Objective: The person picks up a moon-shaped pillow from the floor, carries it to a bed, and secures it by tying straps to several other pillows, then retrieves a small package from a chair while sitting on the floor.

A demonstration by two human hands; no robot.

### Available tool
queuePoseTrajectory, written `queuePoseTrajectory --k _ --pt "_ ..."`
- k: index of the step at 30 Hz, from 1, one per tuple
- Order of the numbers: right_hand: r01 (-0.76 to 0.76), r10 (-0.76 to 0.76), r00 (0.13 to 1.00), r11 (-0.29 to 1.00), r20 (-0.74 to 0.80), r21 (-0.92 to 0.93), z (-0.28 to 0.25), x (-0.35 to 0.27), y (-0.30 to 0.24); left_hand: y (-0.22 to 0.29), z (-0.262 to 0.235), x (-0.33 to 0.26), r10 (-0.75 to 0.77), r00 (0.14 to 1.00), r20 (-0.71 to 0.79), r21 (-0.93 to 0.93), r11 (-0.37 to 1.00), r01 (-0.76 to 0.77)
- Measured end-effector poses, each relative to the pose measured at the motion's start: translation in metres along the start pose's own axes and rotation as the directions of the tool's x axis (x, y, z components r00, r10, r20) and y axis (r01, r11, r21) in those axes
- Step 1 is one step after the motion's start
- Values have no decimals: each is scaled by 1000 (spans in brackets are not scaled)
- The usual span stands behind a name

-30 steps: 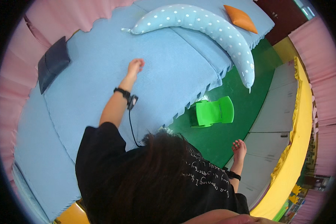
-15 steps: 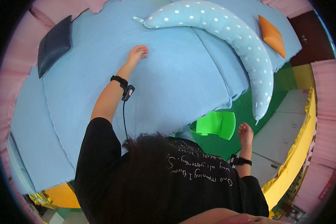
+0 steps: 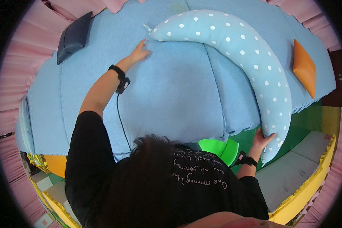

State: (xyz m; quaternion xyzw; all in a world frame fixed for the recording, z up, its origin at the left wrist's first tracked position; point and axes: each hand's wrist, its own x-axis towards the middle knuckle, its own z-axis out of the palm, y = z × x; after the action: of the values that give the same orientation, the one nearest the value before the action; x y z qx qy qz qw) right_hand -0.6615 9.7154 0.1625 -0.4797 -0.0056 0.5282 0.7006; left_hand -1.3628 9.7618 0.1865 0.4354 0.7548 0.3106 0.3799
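A long crescent-shaped body pillow [image 3: 237, 41], light blue with white dots, lies curved over the bed and hangs past its right edge. Close to its left tip, just short of the tied end, my left hand [image 3: 140, 53] reaches over the sheet with fingers apart. It holds nothing. My right hand [image 3: 262, 140] is at the pillow's lower right end, gripping its inner edge with the thumb on top; some of the fingers are hidden. A black strap with a small device sits on each forearm, and a cable runs from the left one.
The bed has a blue cover [image 3: 171, 87]. A dark cushion [image 3: 75, 38] lies at the far left, an orange cushion [image 3: 304, 69] at the far right. Beside the bed stands a green plastic chair [image 3: 228, 152] on a green floor. Yellow-trimmed grey surfaces [image 3: 288, 182] run along the right.
My right hand has moved to the pillow's lower end and taken hold of it. My left hand has moved up, closer to the other tip. The view has shifted.
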Motion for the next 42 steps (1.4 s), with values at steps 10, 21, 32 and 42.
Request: queuePoseTrajectory --k 10,21,32,42 --pt "-46 40 996 997 85 66 1 52 -42 22 36 75 188 923 -337 303 949 -83" --pt "-55 9 970 982 245 181 52 53 -68 76 21 -101 93 985 146 -171 983 -68" --pt "-474 -102 541 783 835 402 184 20 -77 73 11 -323 365 867 -340 104 931 -351" --pt "-240 246 363 957 899 -165 186 61 -25 15 183 -449 -225 649 -727 -252 966 53"
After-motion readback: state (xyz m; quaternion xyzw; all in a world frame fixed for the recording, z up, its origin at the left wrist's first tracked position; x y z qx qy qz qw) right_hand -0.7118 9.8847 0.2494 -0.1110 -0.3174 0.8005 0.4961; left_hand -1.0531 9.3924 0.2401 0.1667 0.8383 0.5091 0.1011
